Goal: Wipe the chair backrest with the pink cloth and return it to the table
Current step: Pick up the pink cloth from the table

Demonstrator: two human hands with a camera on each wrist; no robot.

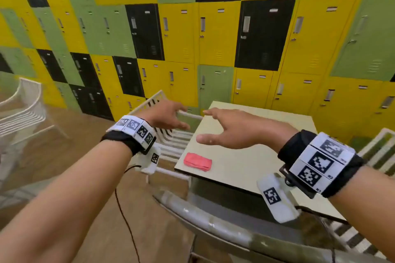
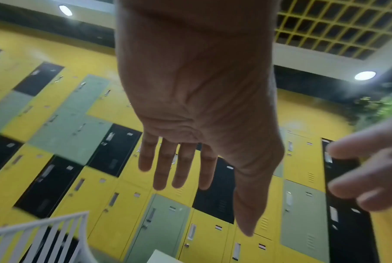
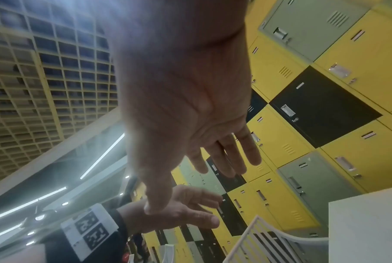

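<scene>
The pink cloth [image 1: 197,162] lies folded on the beige table [image 1: 267,145], near its front left corner. Nothing touches it. My left hand [image 1: 181,118] hovers above the table's left edge with straight, spread fingers and holds nothing. My right hand [image 1: 204,125] floats over the table beyond the cloth, thumb apart from the fingers, also empty. The two hands nearly meet at the fingertips. A curved grey-white chair backrest [image 1: 213,226] crosses the bottom of the head view, right in front of me. In the wrist views, the left palm [image 2: 190,89] and the right palm [image 3: 185,106] are bare.
A white slatted chair [image 1: 173,143] stands against the table's left side. A second white chair [image 1: 23,109] is far left, and a third [image 1: 376,151] at the right. A wall of yellow, green and black lockers [image 1: 213,38] rises behind the table. A black cable [image 1: 126,220] hangs below my left arm.
</scene>
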